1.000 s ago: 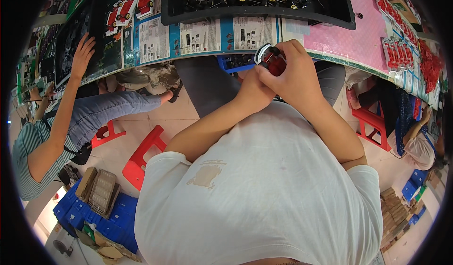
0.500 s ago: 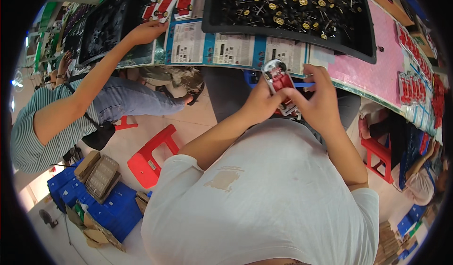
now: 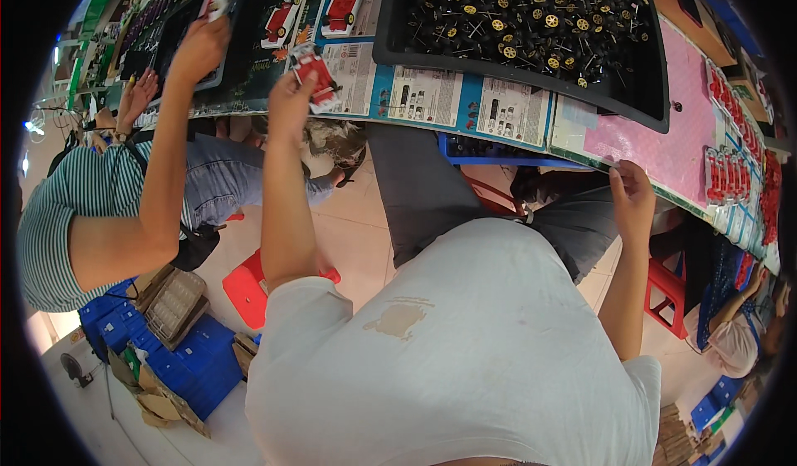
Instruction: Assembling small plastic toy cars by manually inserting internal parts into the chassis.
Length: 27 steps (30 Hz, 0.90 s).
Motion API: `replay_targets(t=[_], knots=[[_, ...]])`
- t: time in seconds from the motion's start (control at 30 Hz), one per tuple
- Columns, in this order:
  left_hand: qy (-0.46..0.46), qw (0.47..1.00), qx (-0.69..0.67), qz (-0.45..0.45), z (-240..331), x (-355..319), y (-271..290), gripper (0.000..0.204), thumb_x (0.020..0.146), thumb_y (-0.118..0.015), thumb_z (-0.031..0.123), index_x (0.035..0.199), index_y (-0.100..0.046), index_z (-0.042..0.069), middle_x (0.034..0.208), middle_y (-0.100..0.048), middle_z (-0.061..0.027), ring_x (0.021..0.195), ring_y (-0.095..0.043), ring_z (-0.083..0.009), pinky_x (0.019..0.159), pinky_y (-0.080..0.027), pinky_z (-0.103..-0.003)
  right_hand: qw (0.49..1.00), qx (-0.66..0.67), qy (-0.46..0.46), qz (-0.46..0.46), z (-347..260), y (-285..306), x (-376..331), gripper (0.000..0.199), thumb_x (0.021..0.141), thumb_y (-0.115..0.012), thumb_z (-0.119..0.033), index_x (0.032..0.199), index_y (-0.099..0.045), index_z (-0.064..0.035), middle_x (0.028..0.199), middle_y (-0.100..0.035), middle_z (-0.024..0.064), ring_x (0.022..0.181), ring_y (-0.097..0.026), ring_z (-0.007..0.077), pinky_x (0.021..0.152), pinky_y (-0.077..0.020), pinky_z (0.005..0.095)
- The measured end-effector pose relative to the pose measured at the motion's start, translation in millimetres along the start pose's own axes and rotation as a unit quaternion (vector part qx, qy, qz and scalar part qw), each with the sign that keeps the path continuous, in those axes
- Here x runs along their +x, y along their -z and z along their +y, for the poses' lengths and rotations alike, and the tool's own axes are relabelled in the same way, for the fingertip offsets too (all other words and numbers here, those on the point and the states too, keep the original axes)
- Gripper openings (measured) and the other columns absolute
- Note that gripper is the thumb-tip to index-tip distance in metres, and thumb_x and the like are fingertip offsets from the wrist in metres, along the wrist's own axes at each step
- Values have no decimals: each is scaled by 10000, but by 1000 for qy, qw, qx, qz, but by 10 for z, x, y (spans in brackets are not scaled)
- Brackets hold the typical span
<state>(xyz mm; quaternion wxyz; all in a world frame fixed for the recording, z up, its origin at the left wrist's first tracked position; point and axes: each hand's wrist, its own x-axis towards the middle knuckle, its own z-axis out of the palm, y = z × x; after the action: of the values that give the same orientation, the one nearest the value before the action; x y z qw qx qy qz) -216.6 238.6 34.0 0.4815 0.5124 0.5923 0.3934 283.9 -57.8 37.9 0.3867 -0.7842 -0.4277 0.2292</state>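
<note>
My left hand (image 3: 290,107) is closed on a red and white toy car (image 3: 314,78), over the near edge of the table, left of centre. Two more red and white toy cars, one (image 3: 343,8) beside another (image 3: 282,20), lie on the printed sheets just beyond it. My right hand (image 3: 633,200) is at the table's front edge on the right, fingers loosely bent and apart, with nothing visible in it. Between and beyond my hands stands a black tray (image 3: 531,80) heaped with small black wheels, some with yellow hubs, on thin axles.
At my left a co-worker in a striped shirt (image 3: 108,192) lifts a blurred toy car over another dark tray (image 3: 220,72). Rows of red parts (image 3: 726,175) lie on the pink mat's far right. A blue bin (image 3: 473,149) sits under the table edge; red stools (image 3: 245,287) stand on the floor.
My hands have parted from the car in my lap. The left carried it forward and left to the table; the right moved right. The co-worker's hand lifted a car from the sheets.
</note>
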Motion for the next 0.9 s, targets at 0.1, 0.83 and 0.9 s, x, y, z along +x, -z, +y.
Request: replay_targets(t=[0.1,0.83,0.9], knots=[[12,1000,-21,11,-60,484,186,240,962,-659,153,1143,-655,-4,1045,-717,-59,899,-657,-113,838,-488,-260,999,-27,-25,13,-1,141,-3,296,946,-684,-170,1152,-627,35,935,-668,55,830,-611,105,777,-485,234],[-225,885,281,296,-127,511,-231,584,732,-867,297,1079,-614,-99,1080,-646,-223,734,-703,-262,706,-550,-367,996,-43,-46,61,339,336,-41,283,930,-698,-161,1126,-651,38,864,-669,40,779,-606,95,714,-484,234],[-247,873,284,311,-142,665,-232,530,723,-866,289,1024,-643,-86,943,-684,-197,778,-704,-282,729,-544,-379,998,-38,-41,42,322,351,22,275,929,-697,-159,1109,-652,43,858,-673,48,783,-616,103,726,-493,243]])
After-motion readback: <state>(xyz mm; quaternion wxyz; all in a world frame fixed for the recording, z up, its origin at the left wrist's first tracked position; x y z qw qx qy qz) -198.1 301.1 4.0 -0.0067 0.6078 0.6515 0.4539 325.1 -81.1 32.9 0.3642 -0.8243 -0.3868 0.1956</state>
